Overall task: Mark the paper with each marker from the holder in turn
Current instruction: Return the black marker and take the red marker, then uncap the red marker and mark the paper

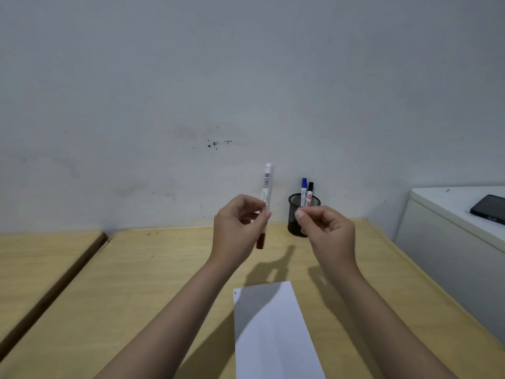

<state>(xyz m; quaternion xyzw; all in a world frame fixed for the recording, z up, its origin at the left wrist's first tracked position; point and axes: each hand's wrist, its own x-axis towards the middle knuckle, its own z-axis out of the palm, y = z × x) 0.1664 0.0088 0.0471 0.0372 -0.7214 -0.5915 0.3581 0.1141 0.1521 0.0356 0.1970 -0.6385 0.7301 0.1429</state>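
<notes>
My left hand (240,225) grips a white marker (266,187) with a red cap at its lower end, holding it upright above the wooden table (136,283). My right hand (325,228) hovers just to the right of it, fingers curled with thumb and forefinger pinched, nothing visible between them. Behind my right hand stands a black mesh holder (296,212) with a blue-capped marker (304,191) and a black-capped marker (310,194) in it. A white sheet of paper (273,332) lies on the table below my hands, partly in their shadow.
A grey wall rises right behind the table. A white cabinet (448,242) stands at the right with a dark phone (489,209) on top. A second wooden table (32,266) sits to the left across a dark gap.
</notes>
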